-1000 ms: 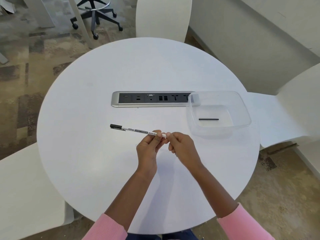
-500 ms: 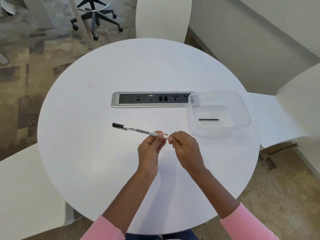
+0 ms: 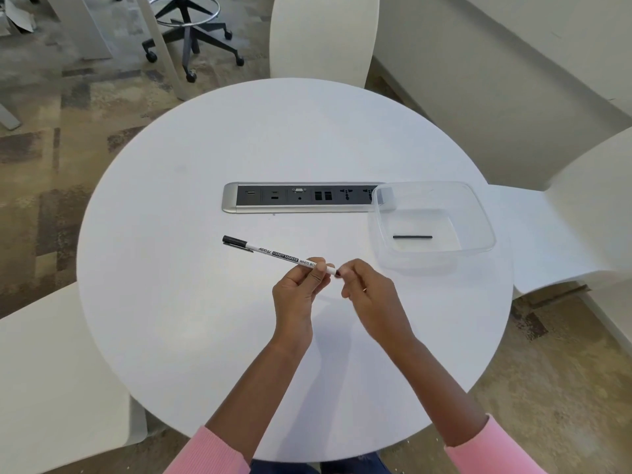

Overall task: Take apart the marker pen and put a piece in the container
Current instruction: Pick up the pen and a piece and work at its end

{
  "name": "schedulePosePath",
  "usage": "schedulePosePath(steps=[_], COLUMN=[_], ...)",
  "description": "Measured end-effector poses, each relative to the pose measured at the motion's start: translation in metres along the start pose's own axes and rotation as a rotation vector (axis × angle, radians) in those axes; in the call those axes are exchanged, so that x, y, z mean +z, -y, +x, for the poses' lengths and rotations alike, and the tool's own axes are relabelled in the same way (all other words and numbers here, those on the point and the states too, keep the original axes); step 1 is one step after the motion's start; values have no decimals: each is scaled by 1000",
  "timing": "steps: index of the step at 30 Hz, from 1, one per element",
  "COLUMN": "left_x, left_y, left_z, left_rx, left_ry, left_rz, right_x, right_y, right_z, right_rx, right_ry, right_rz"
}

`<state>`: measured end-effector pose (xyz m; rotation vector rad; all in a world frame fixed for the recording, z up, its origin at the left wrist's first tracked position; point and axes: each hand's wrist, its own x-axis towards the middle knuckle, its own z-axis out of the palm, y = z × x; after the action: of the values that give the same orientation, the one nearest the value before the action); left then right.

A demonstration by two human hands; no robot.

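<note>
A white marker pen [image 3: 277, 254] with a black cap at its left end is held level above the round white table [image 3: 205, 319]. My left hand [image 3: 297, 292] grips the pen's barrel near its right end. My right hand [image 3: 367, 290] pinches a small dark piece at the very end of the barrel. A clear plastic container [image 3: 478, 217] sits to the right of the hands, with a thin black rod [image 3: 412, 237] lying on its bottom.
A silver power and socket strip [image 3: 294, 197] is set into the table behind the pen, its right end under the container. White chairs stand around the table, and an office chair base [image 3: 191, 32] is on the floor at the back left.
The pen has tilted and shifted slightly right. My right hand's fingers have drawn back a little from the barrel's end, where a small dark piece now shows.
</note>
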<state>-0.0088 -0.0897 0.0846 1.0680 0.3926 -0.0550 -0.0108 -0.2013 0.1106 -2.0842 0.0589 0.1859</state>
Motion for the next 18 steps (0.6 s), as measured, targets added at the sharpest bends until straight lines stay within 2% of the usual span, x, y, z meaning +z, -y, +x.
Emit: schedulePosePath(steps=[2, 4, 11, 14, 18], left_x=[0, -1, -1, -1, -3], left_y=[0, 0, 2, 4, 3], left_z=[0, -2, -6, -7, -7], left_rx=[-10, -17, -50, -51, -38], left_ry=[-18, -26, -33, -28, 10], left_rz=[-25, -53, -107, -96, -31], right_x=[3, 6, 4, 4, 4], right_y=[-3, -5, -2, -2, -4], right_z=[-5, -7, -6, -5, -6], right_rx=[-169, -263, -443, -437, -235], right_ry=[-51, -83, -144, -125, -72], right_rz=[-169, -268, -459, -453, -257])
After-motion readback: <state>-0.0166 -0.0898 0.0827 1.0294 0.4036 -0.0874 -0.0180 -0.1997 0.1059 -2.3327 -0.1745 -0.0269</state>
